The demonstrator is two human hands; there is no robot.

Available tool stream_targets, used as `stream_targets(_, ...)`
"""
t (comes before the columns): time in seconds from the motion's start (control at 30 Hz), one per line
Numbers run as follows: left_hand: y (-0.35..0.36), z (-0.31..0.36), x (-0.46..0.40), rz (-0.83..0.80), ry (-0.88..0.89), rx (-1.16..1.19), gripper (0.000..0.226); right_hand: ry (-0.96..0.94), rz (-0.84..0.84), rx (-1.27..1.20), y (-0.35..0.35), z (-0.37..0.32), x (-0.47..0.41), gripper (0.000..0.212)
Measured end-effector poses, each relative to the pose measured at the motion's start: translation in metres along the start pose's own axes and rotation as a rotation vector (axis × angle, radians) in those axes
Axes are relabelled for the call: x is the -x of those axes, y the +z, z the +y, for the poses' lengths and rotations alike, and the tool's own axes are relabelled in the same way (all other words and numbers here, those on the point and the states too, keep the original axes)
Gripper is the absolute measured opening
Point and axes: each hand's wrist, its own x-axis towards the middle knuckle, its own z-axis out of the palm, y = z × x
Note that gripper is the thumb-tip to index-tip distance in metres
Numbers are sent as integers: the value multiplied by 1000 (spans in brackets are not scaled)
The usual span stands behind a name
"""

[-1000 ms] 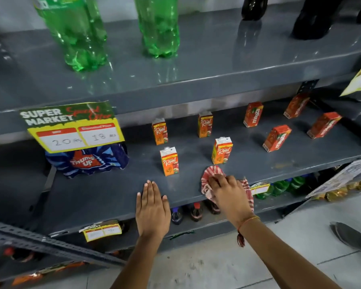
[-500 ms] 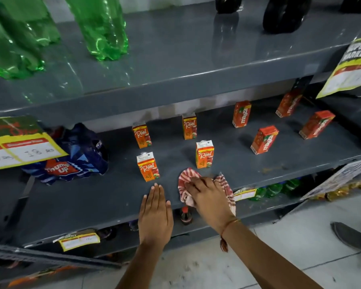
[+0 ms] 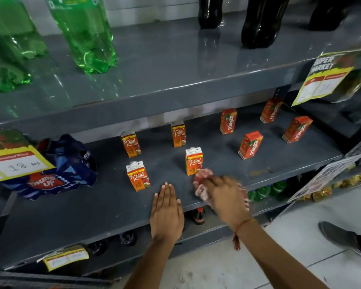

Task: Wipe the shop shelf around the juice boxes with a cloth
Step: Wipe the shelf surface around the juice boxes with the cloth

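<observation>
Several small juice boxes stand apart on the grey middle shelf (image 3: 104,205): orange "Real" boxes (image 3: 137,175) on the left and centre, red "Maaza" boxes (image 3: 250,144) to the right. My right hand (image 3: 225,197) is blurred and presses a red-and-white checked cloth (image 3: 202,180) on the shelf's front edge, just below the front centre Real box (image 3: 193,161). My left hand (image 3: 166,211) lies flat, palm down, fingers together, on the shelf front below the front left Real box.
A blue Thums Up wrapper (image 3: 58,170) lies at the shelf's left behind a yellow price tag (image 3: 15,163). Green bottles (image 3: 86,34) and dark bottles (image 3: 261,21) stand on the shelf above. More bottles sit below. A shoe (image 3: 342,236) is on the floor at right.
The view has shifted so the shelf contents sit further left. My right hand has slid the cloth sideways along the shelf front, now blurred. My left hand stays flat on the shelf.
</observation>
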Motion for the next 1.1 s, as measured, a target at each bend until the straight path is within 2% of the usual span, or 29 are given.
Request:
stream_targets(0.1,4,10,-4,10,-7,-2,53,-123,34,-3,13,-15,9,47)
stream_targets(0.2,9,18,-4,24,-19,-12,53,-51,58,-15,16,5,4,43)
stream_targets(0.5,19,58,-2,28,-82,-53,58,134,-28,67,11,108,2,38)
stream_targets(0.63,21,87,-5,12,-51,-28,57,173,15,39,-1,150,-3,34)
stream_targets(0.7,24,103,-9,19,-24,-13,54,90,33,-8,-3,150,-3,42)
stream_targets(0.77,28,116,-14,34,-6,13,50,-92,-6,-4,0,137,1,49)
stream_targets(0.83,33,129,-22,38,10,16,48,-175,-4,33,6,128,8,43)
stream_targets(0.9,38,140,-29,34,21,2,48,-124,10,14,10,135,7,37)
stream_targets(1.1,48,167,-47,24,9,-6,51,75,26,44,15,193,9,42)
